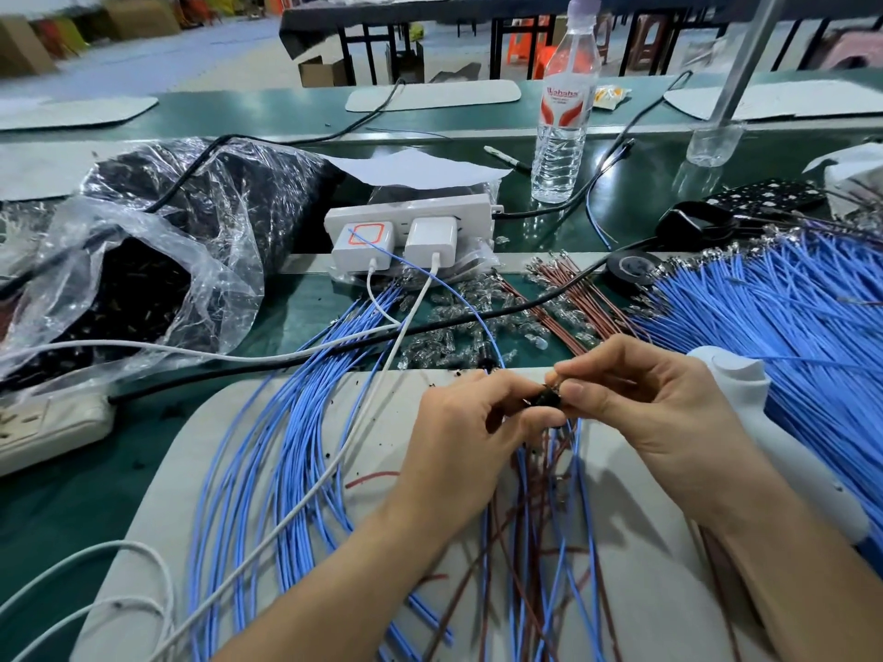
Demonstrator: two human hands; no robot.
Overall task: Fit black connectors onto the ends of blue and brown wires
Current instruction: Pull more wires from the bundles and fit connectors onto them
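Note:
My left hand (470, 425) pinches a small black connector (544, 398) above the grey work mat (382, 413). My right hand (635, 391) meets it from the right, thumb and forefinger pinching a wire end at the connector. One blue wire (478, 322) arcs up and back from the hands. Finished blue and brown wires (549, 494) hang from under my hands toward me. A fan of loose blue wires (296, 422) lies on the mat's left. A big bundle of blue wires (774, 308) lies at the right, brown wires (568, 298) behind my hands.
A clear bag of black connectors (143, 279) lies at the left. A white power strip with chargers (411, 231), a water bottle (564, 121), a roll of black tape (633, 269), small clear parts (458, 322) and black and white cables cross the green table. A white device (745, 394) sits by my right wrist.

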